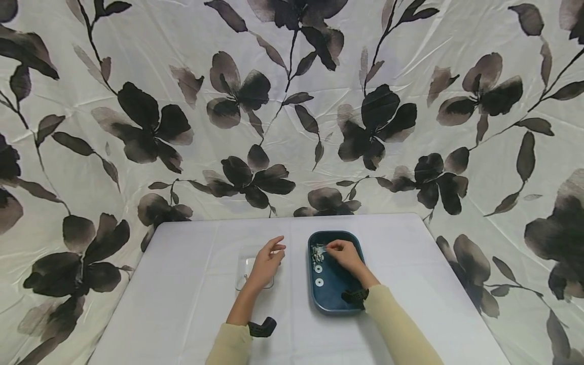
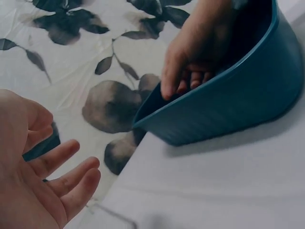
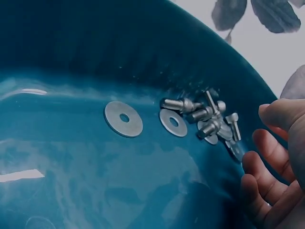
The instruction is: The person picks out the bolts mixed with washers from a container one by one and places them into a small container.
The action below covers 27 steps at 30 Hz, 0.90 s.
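Observation:
My right hand [image 1: 347, 256] reaches into the dark blue-green tray [image 1: 335, 310] on the right, at its far end. In the right wrist view its fingers [image 3: 267, 176] bend loosely beside a small heap of metal bolts [image 3: 209, 114], with nothing seen between thumb and fingers. Flat washers lie by and under the bolts. Two of them, the nearer washer [image 3: 124, 119] and another washer [image 3: 173, 123], lie flat on the tray floor. Over a clear plastic box [image 1: 239, 284], my left hand [image 1: 266, 263] hovers with relaxed, spread fingers and holds nothing. A small metal piece [image 1: 246, 277] shows inside the box, partly hidden by that hand.
A white cloth [image 1: 182, 284] covers the table under the tray and box. Behind the table's far edge hangs a floral curtain [image 1: 319, 147]. Each wrist wears a black camera mount, such as the left mount [image 1: 263, 327].

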Tool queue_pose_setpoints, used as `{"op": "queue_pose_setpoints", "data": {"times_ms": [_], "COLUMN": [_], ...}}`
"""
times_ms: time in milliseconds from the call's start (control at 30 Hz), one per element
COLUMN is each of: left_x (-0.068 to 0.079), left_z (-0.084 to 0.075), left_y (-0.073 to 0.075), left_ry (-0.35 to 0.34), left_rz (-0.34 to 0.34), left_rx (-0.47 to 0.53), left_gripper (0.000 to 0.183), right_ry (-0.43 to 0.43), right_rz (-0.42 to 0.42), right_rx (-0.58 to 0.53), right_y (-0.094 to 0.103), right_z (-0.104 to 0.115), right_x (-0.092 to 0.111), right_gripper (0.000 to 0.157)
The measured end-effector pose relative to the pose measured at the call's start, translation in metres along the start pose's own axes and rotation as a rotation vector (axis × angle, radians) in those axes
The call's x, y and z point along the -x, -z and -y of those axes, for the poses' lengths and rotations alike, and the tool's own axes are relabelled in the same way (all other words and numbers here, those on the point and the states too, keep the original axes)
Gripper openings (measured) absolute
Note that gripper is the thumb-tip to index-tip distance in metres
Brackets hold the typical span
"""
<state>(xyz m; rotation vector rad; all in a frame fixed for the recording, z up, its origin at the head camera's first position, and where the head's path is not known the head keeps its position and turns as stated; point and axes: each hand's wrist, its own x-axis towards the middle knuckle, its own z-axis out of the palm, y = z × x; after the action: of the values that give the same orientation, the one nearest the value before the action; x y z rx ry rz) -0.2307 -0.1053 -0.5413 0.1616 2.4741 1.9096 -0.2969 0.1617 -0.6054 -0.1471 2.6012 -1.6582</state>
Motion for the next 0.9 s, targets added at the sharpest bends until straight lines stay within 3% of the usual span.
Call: {"op": "queue_pose_setpoints", "data": {"times_ms": [300, 533, 767, 900], "left_x": [0.000, 0.004, 0.008, 0.010], "left_z": [0.006, 0.017, 0.039, 0.044], "left_y": [-0.037, -0.061, -0.073, -0.078], "left_ry": [0.099, 0.144, 0.122, 0.110], "left_rz": [0.025, 0.095, 0.130, 0.149], "left_rx": [-0.016, -0.054, 0.069, 0.139], "left_gripper": [0.051, 0.054, 0.060, 0.063], "right_ry": [-0.009, -0.023, -0.038, -0.049], "right_rz": [0.024, 0.020, 0.043, 0.046], "right_rx": [-0.025, -0.025, -0.031, -0.006], "right_y": [-0.003, -0.007, -0.010, -0.009], "right_z": [0.002, 0.003, 0.000, 0.000], "right_x": [-0.001, 0.000, 0.002, 0.002], "right_gripper": [0.012, 0.007, 0.014, 0.016]}}
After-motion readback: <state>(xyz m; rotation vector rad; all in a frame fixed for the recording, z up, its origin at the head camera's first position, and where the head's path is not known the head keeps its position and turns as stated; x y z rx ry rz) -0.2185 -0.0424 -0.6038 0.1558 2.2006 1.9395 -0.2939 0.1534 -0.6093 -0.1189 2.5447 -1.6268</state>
